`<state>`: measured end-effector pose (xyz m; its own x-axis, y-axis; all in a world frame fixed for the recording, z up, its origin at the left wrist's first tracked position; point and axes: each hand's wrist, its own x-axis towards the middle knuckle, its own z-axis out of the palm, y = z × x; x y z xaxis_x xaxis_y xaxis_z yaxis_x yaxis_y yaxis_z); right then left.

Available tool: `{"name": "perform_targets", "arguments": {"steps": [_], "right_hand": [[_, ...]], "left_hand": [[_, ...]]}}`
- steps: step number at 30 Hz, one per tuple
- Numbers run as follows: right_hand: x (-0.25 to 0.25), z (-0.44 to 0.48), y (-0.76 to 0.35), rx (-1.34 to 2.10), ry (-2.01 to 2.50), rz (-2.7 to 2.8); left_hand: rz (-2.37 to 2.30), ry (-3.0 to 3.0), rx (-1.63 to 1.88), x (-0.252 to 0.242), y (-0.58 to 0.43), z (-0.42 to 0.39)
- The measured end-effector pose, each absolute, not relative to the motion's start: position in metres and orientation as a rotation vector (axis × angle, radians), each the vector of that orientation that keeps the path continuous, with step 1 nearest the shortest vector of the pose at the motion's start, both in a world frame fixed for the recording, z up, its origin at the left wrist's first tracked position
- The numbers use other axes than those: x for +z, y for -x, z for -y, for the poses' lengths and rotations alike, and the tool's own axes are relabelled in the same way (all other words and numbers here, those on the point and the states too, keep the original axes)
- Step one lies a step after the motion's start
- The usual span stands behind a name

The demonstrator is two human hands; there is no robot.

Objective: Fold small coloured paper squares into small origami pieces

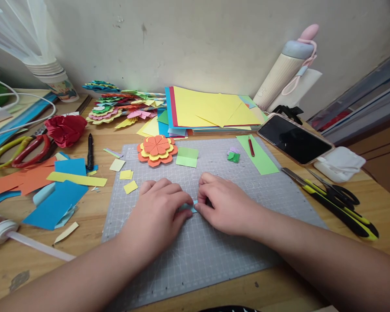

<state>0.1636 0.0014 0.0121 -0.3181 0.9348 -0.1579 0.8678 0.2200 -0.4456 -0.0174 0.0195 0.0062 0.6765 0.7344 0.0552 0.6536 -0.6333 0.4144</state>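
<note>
Between my two hands, over the grey cutting mat (169, 264), is a small piece of light blue paper (194, 208), mostly hidden by fingers. My left hand (160, 208) pinches its left side between thumb and fingers. From the right, my right hand (222, 201) pinches the other side, fingers curled. Behind them on the mat lie a layered orange and yellow paper flower (157, 149), a creased light green paper (187, 157) and a small folded green and purple paper piece (233, 155). Small yellow squares (130, 186) lie near my left hand.
Blue and orange paper scraps (60, 203), red and yellow scissors (32, 149) and a glue gun (0, 229) are at left. A paper stack (211, 108) stands at the back. To the right lie a phone (295, 138), a utility knife (334, 208) and black scissors (341, 195).
</note>
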Motion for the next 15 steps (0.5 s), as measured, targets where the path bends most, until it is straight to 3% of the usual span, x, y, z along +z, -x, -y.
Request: {"name": "perform_targets", "arguments": {"steps": [9, 15], "right_hand": [[0.012, -0.001, -0.164, 0.688, 1.725, 2.359], [0.011, 0.006, -0.176, 0.611, 1.438, 2.373]], "left_hand": [[-0.967, -2.757, 0.145, 0.015, 0.018, -0.018], [-1.052, -2.654, 0.184, 0.007, 0.022, -0.026]]}}
